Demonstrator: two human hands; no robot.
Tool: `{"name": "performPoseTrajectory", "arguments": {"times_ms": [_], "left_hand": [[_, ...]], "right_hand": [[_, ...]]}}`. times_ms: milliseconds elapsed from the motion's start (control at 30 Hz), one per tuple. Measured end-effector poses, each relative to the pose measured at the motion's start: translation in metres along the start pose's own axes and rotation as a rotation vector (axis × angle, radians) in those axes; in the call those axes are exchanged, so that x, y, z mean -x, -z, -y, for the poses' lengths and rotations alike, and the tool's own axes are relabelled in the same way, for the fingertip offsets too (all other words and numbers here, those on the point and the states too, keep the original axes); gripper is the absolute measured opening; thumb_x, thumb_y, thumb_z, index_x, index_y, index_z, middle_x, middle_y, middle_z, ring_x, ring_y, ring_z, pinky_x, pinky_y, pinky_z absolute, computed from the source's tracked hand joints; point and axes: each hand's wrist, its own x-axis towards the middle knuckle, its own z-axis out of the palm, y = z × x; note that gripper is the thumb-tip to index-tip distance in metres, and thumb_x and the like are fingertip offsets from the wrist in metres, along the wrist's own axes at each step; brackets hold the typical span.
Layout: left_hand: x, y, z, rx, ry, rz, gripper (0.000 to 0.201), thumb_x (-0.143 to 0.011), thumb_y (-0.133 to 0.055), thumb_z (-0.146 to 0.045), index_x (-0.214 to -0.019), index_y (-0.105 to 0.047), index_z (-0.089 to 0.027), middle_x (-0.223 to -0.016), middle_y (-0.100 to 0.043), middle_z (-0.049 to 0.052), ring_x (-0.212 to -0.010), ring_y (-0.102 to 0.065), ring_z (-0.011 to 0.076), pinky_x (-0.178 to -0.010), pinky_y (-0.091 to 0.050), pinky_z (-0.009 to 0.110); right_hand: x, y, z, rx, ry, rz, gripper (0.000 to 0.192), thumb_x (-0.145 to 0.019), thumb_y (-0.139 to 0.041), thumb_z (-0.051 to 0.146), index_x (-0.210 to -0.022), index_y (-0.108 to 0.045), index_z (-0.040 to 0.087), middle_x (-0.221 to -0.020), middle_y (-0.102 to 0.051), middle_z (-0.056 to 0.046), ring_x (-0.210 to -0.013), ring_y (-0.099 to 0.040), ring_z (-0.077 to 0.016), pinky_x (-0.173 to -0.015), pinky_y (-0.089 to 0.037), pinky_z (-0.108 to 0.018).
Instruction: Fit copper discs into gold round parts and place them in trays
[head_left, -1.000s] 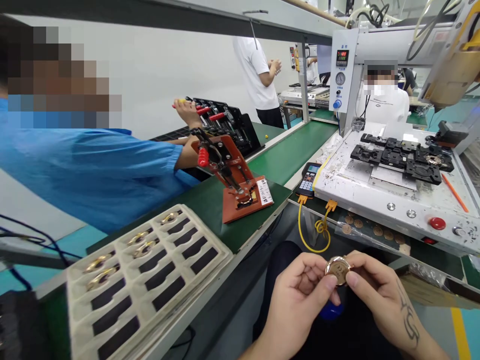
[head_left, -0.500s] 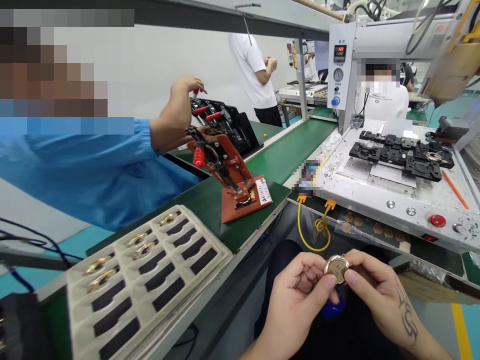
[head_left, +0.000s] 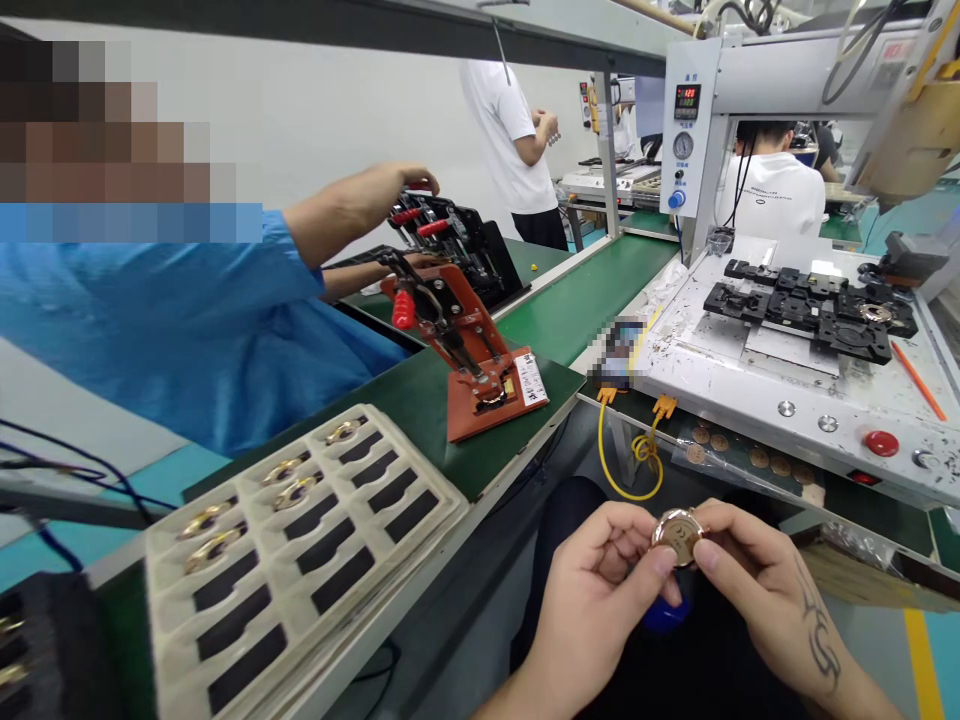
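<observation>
Round, shiny gold-coloured metal case point(head_left: 677, 537): held up between both hands over the dark-clothed lap, flat face with its dark markings towards the worker.
Left hand point(head_left: 600, 590): fingers closed on the case, thumb point(head_left: 658, 566) pressed on its lower edge, the other fingers curled close together, one tip showing just below.
Right hand point(head_left: 754, 570): fingers clamped on the opposite edge, thumb on the near face and index finger along the top; I can't make out the remaining fingertips.
Forearms: both slant inward to meet at the case; a dark curling tattoo point(head_left: 819, 635) marks the right wrist.
Left-side green tabletop point(head_left: 454, 468): carries a beige moulded tray point(head_left: 166, 640) with gold-coloured ring-like pieces point(head_left: 206, 518) in some slots, and behind it a rust-red metal clamp point(head_left: 474, 318).
White bench machine point(head_left: 705, 385): just beyond the right hand, black fixture plates point(head_left: 795, 310) on its bed.
Neighbour's blue sleeve point(head_left: 150, 340): far left, that co-worker's hand point(head_left: 411, 180) at a black clamp rack point(head_left: 469, 250).
</observation>
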Motion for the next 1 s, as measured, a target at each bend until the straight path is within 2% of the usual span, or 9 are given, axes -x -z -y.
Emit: {"name": "performPoseTrajectory", "arguments": {"times_ms": [333,1000], "left_hand": [[-0.002,-0.001,0.002,0.029,-0.010,0.000,0.034,-0.089,-0.091,-0.045,-0.090,-0.071,-0.017,-0.073,-0.074,0.000,-0.062,-0.071,0.0117,-0.065,-0.057,0.021],[-0.002,0.000,0.004,0.061,-0.014,0.020,0.032,-0.091,-0.090,-0.041,-0.091,-0.071,-0.016,-0.078,-0.075,0.000,-0.063,-0.072,0.0103,-0.065,-0.057,0.020]], "right_hand": [[-0.001,-0.001,0.002,-0.015,0.008,-0.028,0.019,-0.106,-0.071,0.043,-0.108,-0.082,0.027,-0.099,-0.079,-0.003,-0.092,-0.072,-0.0205,-0.085,-0.058,-0.026],[0.001,-0.004,0.011,-0.055,0.045,0.025,0.017,-0.110,-0.067,0.038,-0.106,-0.079,0.026,-0.090,-0.076,-0.001,-0.086,-0.071,-0.0179,-0.084,-0.056,-0.026]]}}
